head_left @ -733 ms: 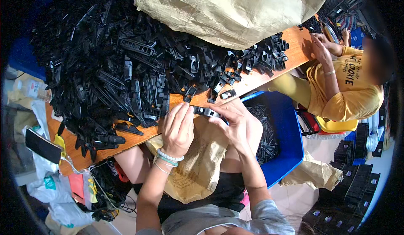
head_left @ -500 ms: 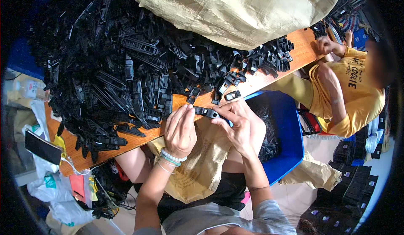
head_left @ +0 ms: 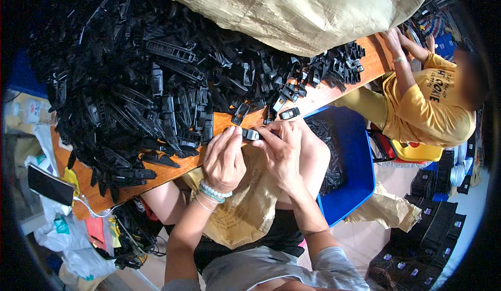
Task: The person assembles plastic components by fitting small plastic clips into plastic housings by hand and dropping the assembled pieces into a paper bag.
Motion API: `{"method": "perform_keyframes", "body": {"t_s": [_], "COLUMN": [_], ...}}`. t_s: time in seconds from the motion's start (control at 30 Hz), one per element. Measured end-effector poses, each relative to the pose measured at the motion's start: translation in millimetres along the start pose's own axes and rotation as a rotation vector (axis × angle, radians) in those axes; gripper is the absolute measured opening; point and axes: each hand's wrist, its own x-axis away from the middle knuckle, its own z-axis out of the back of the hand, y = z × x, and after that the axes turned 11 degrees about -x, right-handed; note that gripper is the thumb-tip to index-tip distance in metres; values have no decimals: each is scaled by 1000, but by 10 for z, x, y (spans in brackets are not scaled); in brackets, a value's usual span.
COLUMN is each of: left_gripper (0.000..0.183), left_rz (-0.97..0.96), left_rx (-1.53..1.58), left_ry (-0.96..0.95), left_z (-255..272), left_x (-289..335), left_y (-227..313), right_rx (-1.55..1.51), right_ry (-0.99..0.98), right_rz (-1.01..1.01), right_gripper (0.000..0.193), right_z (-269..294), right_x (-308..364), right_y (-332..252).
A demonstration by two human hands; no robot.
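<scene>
L hand (head_left: 224,158) & R hand (head_left: 283,158) mid-frame, fingertips of both pinching a small blk part (head_left: 251,134) btwn them; its ends hidden by fingers. Blk pile (head_left: 120,93) upper left, partly too dark to make out; tan sack (head_left: 302,14) cut off at top edge

Black-and-grey part (head_left: 252,134) at orange-brown counter (head_left: 377,56); on counter, black heap (head_left: 130,90); over counter, tan sack (head_left: 305,12); beside counter, blue bin (head_left: 357,173).
</scene>
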Motion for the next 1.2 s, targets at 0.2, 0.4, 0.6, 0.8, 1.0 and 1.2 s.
{"method": "perform_keyframes", "body": {"t_s": [0.2,0.4,0.6,0.8,1.0,1.2], "left_gripper": [21,23,20,22,18,24], "left_rz": [-34,-14,168,204,263,38], "left_rx": [128,-194,-413,-601,-575,-262], "left_ry": [-13,64,91,64,148,-89], "left_z": [165,678,803,697,720,851], "left_x": [25,329,-105,-372,-376,146], "left_y": [-39,-207,-409,-488,-404,-265], "right_rx": [-52,-160,8,304,260,-257], "right_ry": [61,-261,80,110,169,181], "right_rz": [43,29,124,78,98,-53], "right_gripper": [34,27,21,28,26,42], "right_z": [-29,22,-242,-501,-513,-377], "right_x": [175,482,-117,-244,-208,-165], "right_y": [-41,-81,-144,-107,-85,-211]}}
